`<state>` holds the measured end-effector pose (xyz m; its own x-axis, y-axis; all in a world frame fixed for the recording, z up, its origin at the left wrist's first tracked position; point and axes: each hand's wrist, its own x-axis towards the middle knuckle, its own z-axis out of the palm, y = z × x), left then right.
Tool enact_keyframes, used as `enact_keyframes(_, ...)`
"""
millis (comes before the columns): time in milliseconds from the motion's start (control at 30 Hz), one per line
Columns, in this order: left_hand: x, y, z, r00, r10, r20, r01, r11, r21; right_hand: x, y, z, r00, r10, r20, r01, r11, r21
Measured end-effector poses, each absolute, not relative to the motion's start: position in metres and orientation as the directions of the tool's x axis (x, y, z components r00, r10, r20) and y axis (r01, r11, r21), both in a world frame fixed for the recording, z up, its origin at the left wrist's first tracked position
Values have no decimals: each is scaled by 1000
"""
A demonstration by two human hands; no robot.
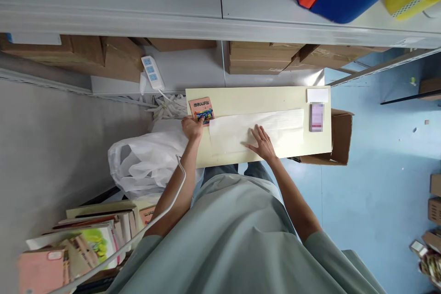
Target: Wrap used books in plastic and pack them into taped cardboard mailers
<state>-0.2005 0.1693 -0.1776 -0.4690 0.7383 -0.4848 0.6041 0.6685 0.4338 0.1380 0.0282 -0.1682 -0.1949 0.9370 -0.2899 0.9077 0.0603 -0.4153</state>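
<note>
A small pink book (202, 104) with a dark picture on its cover lies at the left end of a pale yellow board (255, 99). My left hand (192, 127) grips the book's lower left edge, thumb on the cover and the other fingers curled out of sight. Along the middle of the board stretches a long white paper sheet (230, 133), its left end close to the book. My right hand (263, 143) rests flat on this sheet with fingers spread. At the board's right end are a phone-like pink and purple rectangle (316, 117) and a white card (317, 95).
A white plastic bag (148, 156) bulges left of the board, above stacked books (93, 234). An open cardboard box (341, 138) stands at the right. Behind are a shelf (138, 18), cartons (262, 57) and a power strip (152, 73). A white cable (155, 220) crosses my left arm.
</note>
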Motion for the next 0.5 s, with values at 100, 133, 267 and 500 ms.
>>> enact_keyframes(100, -210, 177, -176, -459, 677, -575, 591, 716, 372, 136, 25, -173, -194, 934, -301, 910, 56, -411)
enact_keyframes(133, -212, 180, -175, -454, 659, -599, 589, 727, 354, 136, 25, -174, -197, 930, -310, 911, 56, -409)
enact_keyframes(267, -213, 188, -166, -468, 674, -571, 590, 719, 366, 138, 26, -178, -209, 914, -349, 911, 52, -410)
enact_keyframes(500, -179, 189, -123, -517, 807, -287, 602, 581, 548, 138, 32, -181, -237, 902, -362, 863, 24, -505)
